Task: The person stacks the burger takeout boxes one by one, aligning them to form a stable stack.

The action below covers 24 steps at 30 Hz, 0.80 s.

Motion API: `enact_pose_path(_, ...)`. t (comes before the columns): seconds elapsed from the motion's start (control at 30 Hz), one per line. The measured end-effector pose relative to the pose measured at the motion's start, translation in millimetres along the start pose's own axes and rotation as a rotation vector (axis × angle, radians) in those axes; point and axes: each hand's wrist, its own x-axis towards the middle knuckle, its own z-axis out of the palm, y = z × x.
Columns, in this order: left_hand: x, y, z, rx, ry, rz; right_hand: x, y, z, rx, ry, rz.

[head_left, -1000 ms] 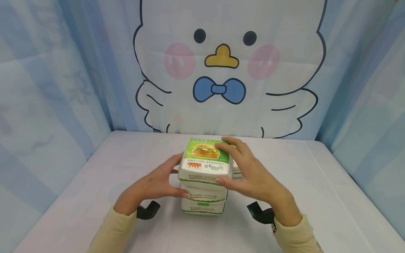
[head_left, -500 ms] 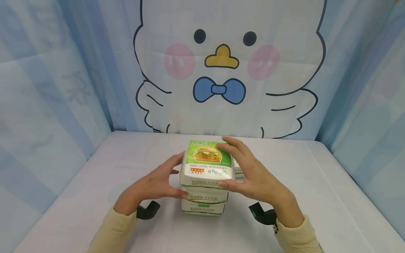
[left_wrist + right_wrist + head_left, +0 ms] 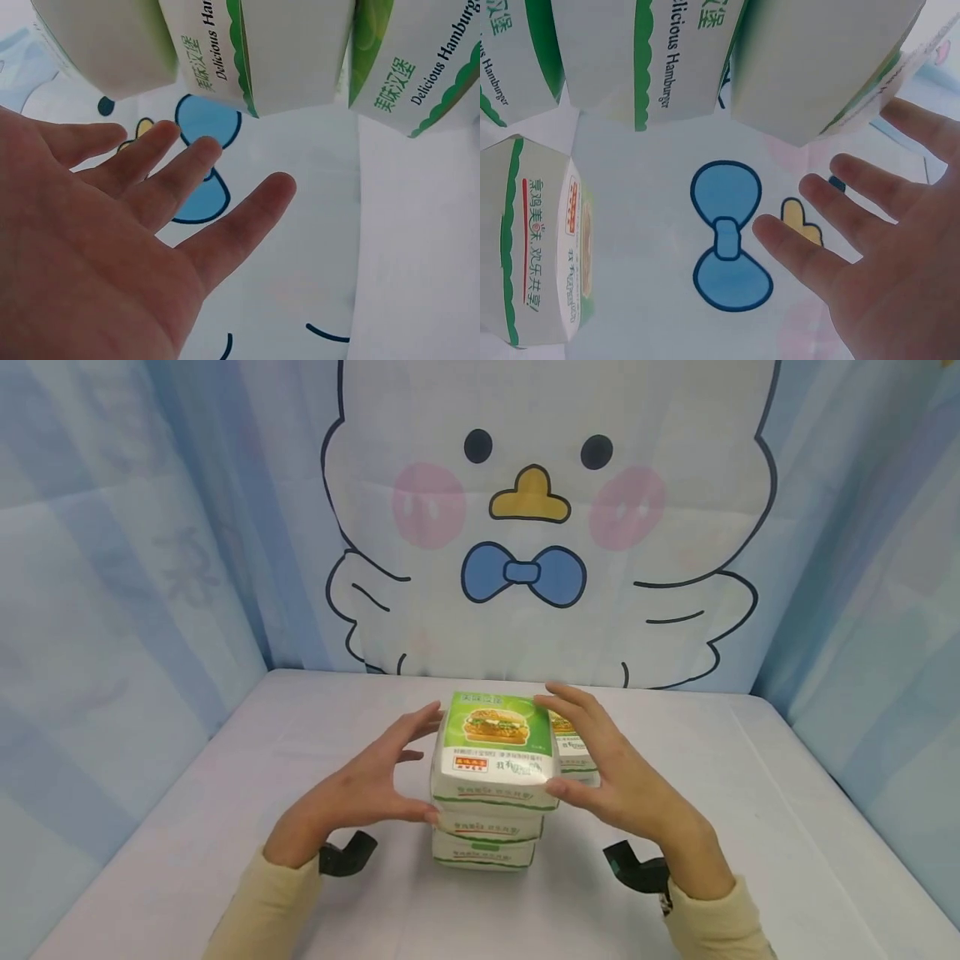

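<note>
Burger boxes, white with green tops and burger pictures, stand in a stack of three in the head view: top box [image 3: 495,752], middle box [image 3: 491,827] and bottom box [image 3: 483,854]. The top box sits level, overhanging the front slightly. On the stack's left side is my left hand [image 3: 360,785], fingers spread and straight beside the boxes. My right hand [image 3: 630,772] is spread at the right side, its thumb tip by the top box's front right corner; whether it touches cannot be told. In both wrist views the fingers are apart from the cartons and hold nothing.
Another burger box [image 3: 576,758] stands on the white table [image 3: 360,910] behind and right of the stack, partly hidden by my right hand. A curtain [image 3: 675,652] with a cartoon bird closes off the back, and blue-white drapes [image 3: 112,652] hang at the sides.
The top box has shifted a little right and toward me on the stack. My right hand has come off it and moved right; my left hand has drawn slightly left.
</note>
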Motion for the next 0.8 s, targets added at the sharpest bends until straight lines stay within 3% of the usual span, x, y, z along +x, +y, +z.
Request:
enact_pose_path(0.27, 2.5, 3.7, 0.7, 0.006, 0.028, 0.043, -9.3, 26.1, -5.9, 0.077, 0.086, 0.039)
enact_pose_path(0.43, 2.2, 5.5, 0.1, 0.021, 0.048, 0.087, -9.1, 40.1, -3.4, 0.067, 0.104, 0.132)
enact_pose_path(0.6, 2.3, 7.1, 1.7, 0.014, 0.060, 0.109, -6.6, 56.7, 3.9, 0.028, 0.082, 0.246)
enact_pose_path(0.8, 2.7, 7.2, 5.3, -0.001, 0.075, 0.108, -7.2, 76.6, 17.4, -0.048, -0.003, 0.366)
